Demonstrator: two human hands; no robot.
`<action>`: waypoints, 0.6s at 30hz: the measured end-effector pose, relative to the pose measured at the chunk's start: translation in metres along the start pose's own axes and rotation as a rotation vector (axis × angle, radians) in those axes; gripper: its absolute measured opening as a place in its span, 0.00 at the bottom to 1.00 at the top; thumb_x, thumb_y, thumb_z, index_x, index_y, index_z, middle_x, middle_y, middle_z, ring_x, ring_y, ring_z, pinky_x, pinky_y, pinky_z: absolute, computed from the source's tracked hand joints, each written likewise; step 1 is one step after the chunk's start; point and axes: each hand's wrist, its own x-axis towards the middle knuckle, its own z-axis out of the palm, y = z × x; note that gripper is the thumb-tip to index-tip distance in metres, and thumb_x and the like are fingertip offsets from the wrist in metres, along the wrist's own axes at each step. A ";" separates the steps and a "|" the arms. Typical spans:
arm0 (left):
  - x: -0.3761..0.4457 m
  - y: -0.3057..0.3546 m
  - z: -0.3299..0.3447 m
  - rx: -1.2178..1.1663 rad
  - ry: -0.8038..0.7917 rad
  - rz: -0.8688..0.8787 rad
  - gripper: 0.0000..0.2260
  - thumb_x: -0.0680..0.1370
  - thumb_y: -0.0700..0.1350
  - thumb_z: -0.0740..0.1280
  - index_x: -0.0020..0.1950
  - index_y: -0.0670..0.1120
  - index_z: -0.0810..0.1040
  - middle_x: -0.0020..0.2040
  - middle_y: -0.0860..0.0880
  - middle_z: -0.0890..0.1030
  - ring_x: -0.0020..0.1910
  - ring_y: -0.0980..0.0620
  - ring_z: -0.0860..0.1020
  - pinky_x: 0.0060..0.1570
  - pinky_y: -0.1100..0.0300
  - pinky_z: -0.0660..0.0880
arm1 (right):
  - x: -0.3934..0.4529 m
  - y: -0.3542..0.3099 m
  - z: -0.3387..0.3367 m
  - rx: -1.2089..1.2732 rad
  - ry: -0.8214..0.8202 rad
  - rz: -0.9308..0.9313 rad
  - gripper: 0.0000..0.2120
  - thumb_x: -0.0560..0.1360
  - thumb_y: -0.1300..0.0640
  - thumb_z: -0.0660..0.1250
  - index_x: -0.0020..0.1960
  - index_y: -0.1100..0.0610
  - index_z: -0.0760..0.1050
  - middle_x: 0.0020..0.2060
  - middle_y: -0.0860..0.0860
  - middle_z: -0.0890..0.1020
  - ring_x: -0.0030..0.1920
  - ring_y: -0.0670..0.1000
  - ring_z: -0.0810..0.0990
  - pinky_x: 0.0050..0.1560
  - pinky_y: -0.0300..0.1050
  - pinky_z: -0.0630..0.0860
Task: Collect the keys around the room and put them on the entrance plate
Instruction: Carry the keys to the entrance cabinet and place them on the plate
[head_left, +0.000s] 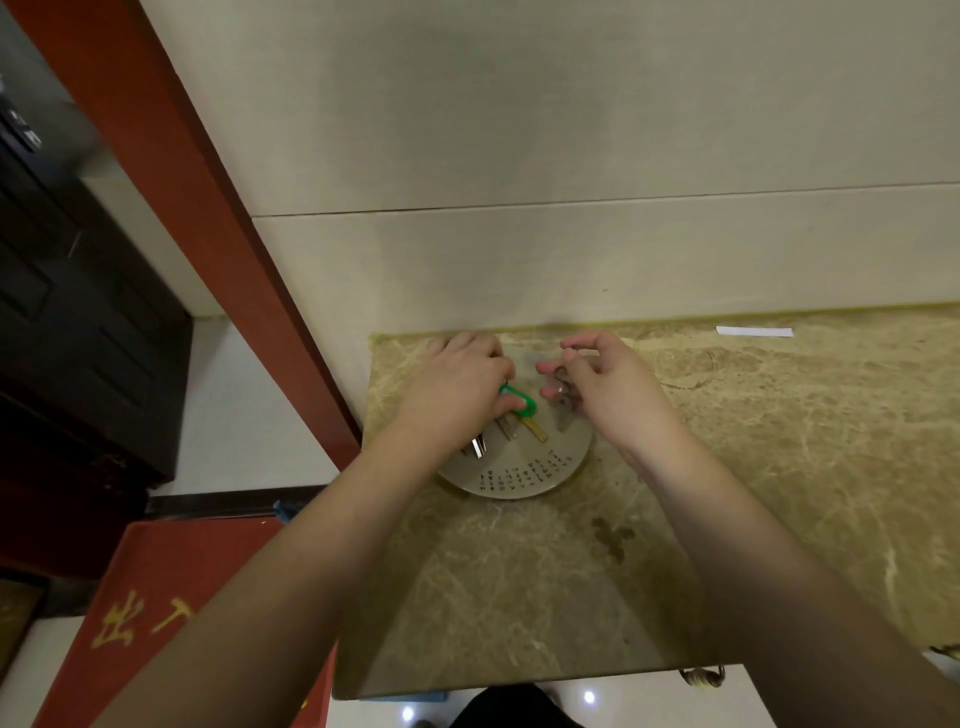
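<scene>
- the left hand (457, 389) reaches over the far left part of the round plate (566, 462), knuckles up, fingers curled down around a bunch of keys.
- the green key tag (522, 402) sticks out from under the left hand's fingers, toward the middle of the plate.
- three key blades fan out below that hand: a silver key (479, 447) nearest the wrist, a duller grey key (506, 428) beside it, and a brass key (535, 430) on the right; their tips lie at or just above the plate surface, and i cannot tell whether they touch it.
- the right hand (608, 384) is over the far right part of the plate, fingers bent and pinching a small dark metal bunch (562, 392), blurred, which looks like more keys on a ring.
- the two hands are near each other but apart, with a gap of bare plate between them.
- the plate is pale grey-white with rows of small dark characters (524, 475) printed along its near rim.
- the plate sits on a beige marbled counter (753, 493), close to its left rear corner, just beside the pale tiled wall (519, 156).
- a white strip of paper or tape (754, 331) lies on the counter against the wall, well apart from the plate on the right.
- a red door frame (218, 223) runs diagonally left of the counter, with a dark door (78, 312) beyond it.
- a red mat with gold characters (156, 613) lies on the floor at lower left.
</scene>
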 end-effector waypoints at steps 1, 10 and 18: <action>0.001 0.001 0.000 0.024 -0.019 0.002 0.19 0.75 0.60 0.66 0.60 0.52 0.81 0.60 0.51 0.77 0.64 0.48 0.70 0.61 0.51 0.63 | 0.002 -0.001 -0.002 -0.027 -0.009 -0.004 0.04 0.80 0.56 0.59 0.53 0.50 0.72 0.42 0.46 0.85 0.38 0.45 0.85 0.38 0.47 0.78; 0.005 0.005 -0.007 -0.016 -0.127 0.055 0.12 0.73 0.56 0.71 0.56 0.61 0.82 0.59 0.55 0.77 0.61 0.50 0.70 0.57 0.52 0.60 | 0.013 -0.003 0.006 -0.283 0.003 -0.035 0.06 0.78 0.56 0.65 0.54 0.54 0.76 0.45 0.49 0.83 0.39 0.49 0.83 0.43 0.49 0.81; 0.000 -0.004 -0.010 -0.084 -0.192 0.127 0.14 0.73 0.54 0.72 0.59 0.64 0.81 0.64 0.56 0.74 0.63 0.51 0.68 0.60 0.52 0.60 | 0.013 -0.005 0.001 -0.529 -0.024 -0.112 0.10 0.78 0.55 0.63 0.57 0.49 0.79 0.43 0.46 0.83 0.39 0.46 0.78 0.40 0.40 0.71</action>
